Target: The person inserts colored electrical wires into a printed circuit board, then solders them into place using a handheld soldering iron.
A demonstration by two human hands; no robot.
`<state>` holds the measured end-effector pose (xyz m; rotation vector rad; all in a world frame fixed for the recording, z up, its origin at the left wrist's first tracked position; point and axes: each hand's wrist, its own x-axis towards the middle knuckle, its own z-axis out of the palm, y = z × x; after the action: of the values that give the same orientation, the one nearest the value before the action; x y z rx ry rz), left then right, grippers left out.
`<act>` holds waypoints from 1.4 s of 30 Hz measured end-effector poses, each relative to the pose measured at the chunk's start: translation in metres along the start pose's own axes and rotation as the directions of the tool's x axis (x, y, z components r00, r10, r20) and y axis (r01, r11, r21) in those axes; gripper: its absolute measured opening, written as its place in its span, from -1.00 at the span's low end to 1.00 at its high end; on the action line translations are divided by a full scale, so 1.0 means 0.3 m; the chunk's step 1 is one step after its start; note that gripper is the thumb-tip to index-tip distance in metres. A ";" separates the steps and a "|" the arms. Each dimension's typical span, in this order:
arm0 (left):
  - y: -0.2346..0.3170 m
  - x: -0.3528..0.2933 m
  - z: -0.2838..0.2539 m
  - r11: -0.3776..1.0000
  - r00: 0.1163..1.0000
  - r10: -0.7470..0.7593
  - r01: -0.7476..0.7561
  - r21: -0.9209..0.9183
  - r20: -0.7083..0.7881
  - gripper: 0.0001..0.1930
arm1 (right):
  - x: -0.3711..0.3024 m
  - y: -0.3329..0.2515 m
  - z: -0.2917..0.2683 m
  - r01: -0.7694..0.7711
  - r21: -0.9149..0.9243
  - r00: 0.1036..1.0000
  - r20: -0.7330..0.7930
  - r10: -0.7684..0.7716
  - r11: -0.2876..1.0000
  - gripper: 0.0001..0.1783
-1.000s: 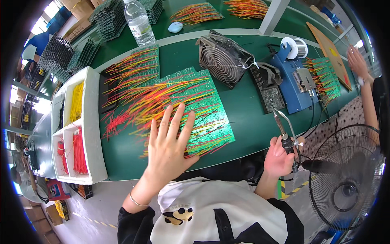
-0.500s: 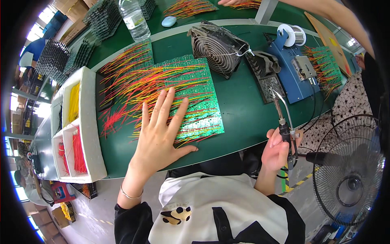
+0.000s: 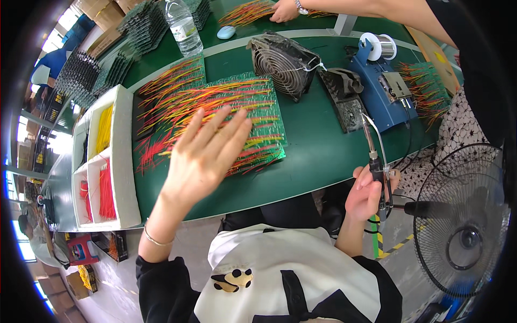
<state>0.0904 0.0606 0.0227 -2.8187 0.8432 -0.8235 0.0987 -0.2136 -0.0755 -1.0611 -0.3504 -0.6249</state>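
Note:
My left hand (image 3: 202, 153) lies over a green circuit board panel (image 3: 276, 121), palm down with its fingers stretched out. Rows of red, yellow and black wires (image 3: 186, 107) stick out from the panel toward the left. Whether the palm presses on the wires cannot be seen. In my right hand (image 3: 362, 198), near the table's front edge, is a soldering iron (image 3: 376, 164) with a thin metal tube fixed along it. Its tip points away from me, toward a dusty dark tray (image 3: 351, 116). The blue solder feeder (image 3: 381, 89) carries a solder wire spool (image 3: 380, 47).
A white foam box (image 3: 125, 161) of yellow and red wires stands left. Behind the panel are a small black fan (image 3: 284, 64), a water bottle (image 3: 183, 29) and a computer mouse (image 3: 226, 33). A co-worker's hand (image 3: 288, 9) touches wires at the back. A floor fan (image 3: 463, 226) stands right.
My left hand has moved slightly up and left, and the panel's near edge has shifted away from me. The co-worker's arm reaches further in at the back. My right hand stays nearly still.

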 end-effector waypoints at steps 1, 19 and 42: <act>-0.015 0.004 -0.019 1.000 1.000 0.008 -0.008 -0.016 -0.022 -0.63 | 0.001 -0.002 -0.001 0.000 0.007 1.000 0.009 0.000 1.000 -0.71; 0.353 -0.627 -0.139 0.913 0.922 -0.382 0.387 0.127 -0.064 -0.79 | -0.105 -0.057 0.016 -0.051 0.019 0.991 0.127 0.049 0.998 -0.75; 0.248 -0.580 -0.030 0.870 0.844 -0.493 0.478 0.121 0.211 -0.19 | -0.303 0.078 0.296 -0.301 0.087 0.931 0.244 0.272 0.950 -0.58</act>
<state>-0.0728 0.0909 -0.0690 -3.0262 0.0543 -0.5198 0.0452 -0.0987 -0.1015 -1.0432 -0.4195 -0.2146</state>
